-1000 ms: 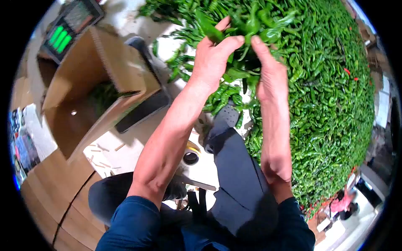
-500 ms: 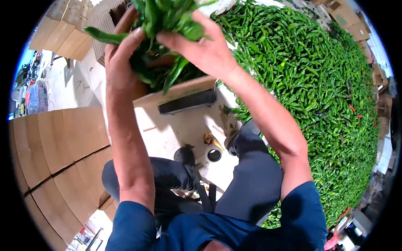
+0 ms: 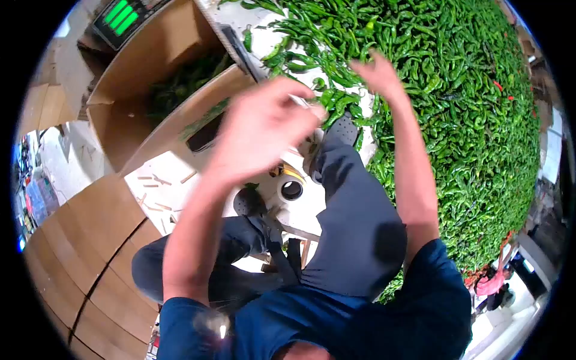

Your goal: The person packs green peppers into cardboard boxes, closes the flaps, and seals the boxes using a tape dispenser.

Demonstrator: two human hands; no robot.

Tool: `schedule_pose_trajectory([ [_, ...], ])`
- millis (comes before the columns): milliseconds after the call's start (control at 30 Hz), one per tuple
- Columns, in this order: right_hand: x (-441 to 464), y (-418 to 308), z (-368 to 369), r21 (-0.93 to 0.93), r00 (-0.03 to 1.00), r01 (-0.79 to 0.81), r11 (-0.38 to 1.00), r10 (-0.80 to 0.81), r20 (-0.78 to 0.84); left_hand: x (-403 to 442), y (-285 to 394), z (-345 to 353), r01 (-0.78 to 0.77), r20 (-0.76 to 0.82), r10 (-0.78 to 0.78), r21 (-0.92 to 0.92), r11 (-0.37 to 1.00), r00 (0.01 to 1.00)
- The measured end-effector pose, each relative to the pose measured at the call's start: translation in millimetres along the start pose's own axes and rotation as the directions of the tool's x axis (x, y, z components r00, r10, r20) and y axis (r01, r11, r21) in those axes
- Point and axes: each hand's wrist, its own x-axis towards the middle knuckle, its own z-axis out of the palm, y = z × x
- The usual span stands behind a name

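My left hand (image 3: 264,129), blurred by motion, is over the floor between the open cardboard box and the peppers; its fingers are curled, and whether they hold anything is unclear. My right hand (image 3: 378,75) hovers at the near edge of the large heap of green peppers (image 3: 468,138), with fingers apart and nothing in them. Inside the cardboard box (image 3: 162,36) at the upper left, green peppers (image 3: 186,84) lie in shadow at the bottom.
A scale display (image 3: 122,17) with green digits is behind the box. Flattened cardboard (image 3: 90,252) lies at the lower left. A tape roll (image 3: 291,189) and small sticks (image 3: 159,180) are on the floor. Another person (image 3: 493,283) in pink is at the far lower right.
Both hands have come away from above the box, where they held a bunch of peppers, and moved right toward the heap. The right hand has let go. The view has turned.
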Motion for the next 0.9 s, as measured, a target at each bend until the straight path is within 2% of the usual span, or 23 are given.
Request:
schedule_pose_trajectory([
  [33, 0.7, 60.1, 26.4, -0.155, 0.994, -0.111, 0.982, 0.107, -0.036, 14.9, -26.4, 35.6, 0.062, 0.128, -0.074, 0.092, 0.994, 0.989],
  [67, -16.1, 89.5, 40.4, -0.124, 0.978, -0.208, 0.97, 0.205, -0.032, 25.7, -62.8, 65.3, 0.009, 0.202, -0.064, 0.264, 0.964, 0.977],
  [100, -33.2, 118.4, 54.2, -0.093, 0.953, -0.304, 0.948, 0.302, -0.029, 35.7, -122.3, 92.0, 0.114, 0.185, -0.234, 0.5, 0.859, 0.954],
  [133, -50.6, 146.8, 67.8, -0.065, 0.918, -0.397, 0.916, 0.396, -0.025, 46.3, -150.4, 106.3, 0.148, 0.157, -0.308, 0.622, 0.768, 0.938],
  [167, -62.5, 164.2, 75.5, -0.099, 0.912, -0.41, 0.907, 0.41, -0.025, 53.1, -187.5, 118.7, 0.007, 0.088, -0.118, 0.772, 0.635, 0.989],
  [233, -71.7, 197.9, 100.6, 0.031, 0.96, -0.275, 0.961, 0.276, -0.05, 65.9, -208.2, 122.1, -0.131, 0.036, 0.209, 0.879, 0.458, 0.977],
  [267, -73.1, 206.1, 103.1, -0.035, 0.955, -0.295, 0.955, 0.295, -0.001, 82.0, -219.8, 124.3, -0.129, 0.044, 0.216, 0.91, 0.395, 0.975],
  [300, -69.7, 182.0, 94.7, -0.097, 0.949, -0.306, 0.947, 0.311, 0.044, 110.6, -235.9, 124.9, -0.128, 0.053, 0.229, 0.937, 0.325, 0.972],
  [367, -56.9, 159.9, 98.9, -0.163, 0.934, -0.324, 0.932, 0.342, 0.098, 150.4, -279.7, 119.8, -0.147, 0.008, 0.372, 0.926, 0.347, 0.928],
  [400, -48.7, 155.2, 104.4, -0.17, 0.928, -0.335, 0.927, 0.356, 0.109, 161.1, -311.8, 113.0, -0.182, -0.06, 0.487, 0.882, 0.435, 0.872],
  [467, -34.8, 145.6, 113.7, -0.143, 0.913, -0.386, 0.911, 0.4, 0.084, 170.8, -317.9, 99.7, -0.263, -0.045, 0.634, 0.886, 0.383, 0.772],
  [567, -18.4, 160.8, 127.5, 0.031, 0.929, -0.362, 0.931, 0.358, 0.097, 171.7, -306.8, 94.7, -0.254, 0.102, 0.553, 0.945, 0.204, 0.827],
  [600, -16.1, 161.3, 130.7, 0.049, 0.955, -0.291, 0.955, 0.287, 0.081, 176.3, -323.7, 96.2, -0.24, 0.116, 0.586, 0.961, 0.139, 0.802],
  [700, -11.6, 140.1, 118.4, 0.115, 0.943, -0.295, 0.948, 0.27, 0.194, 194.8, -388.6, 90.5, -0.393, 0.105, 0.74, 0.891, 0.227, 0.665],
  [800, -7.1, 140.9, 119.3, 0.082, 0.956, -0.235, 0.968, 0.215, 0.201, 195.3, -433.0, 91.5, -0.54, 0.035, 0.85, 0.786, 0.301, 0.525],
  [833, -5.5, 144.2, 120.6, 0.071, 0.958, -0.217, 0.974, 0.199, 0.206, 190.9, -409.7, 94.7, -0.453, 0.036, 0.662, 0.757, 0.472, 0.749],
  [867, -6.6, 139.2, 118.1, 0.007, 0.958, -0.209, 0.978, 0.204, 0.201, 182.4, -362.7, 100.0, -0.319, 0.05, 0.416, 0.727, 0.608, 0.908],
  [900, -6.2, 142.1, 118.5, 0.042, 0.957, -0.202, 0.979, 0.188, 0.22, 175.4, -339.7, 106.1, -0.187, 0.031, 0.225, 0.671, 0.718, 0.974],
])
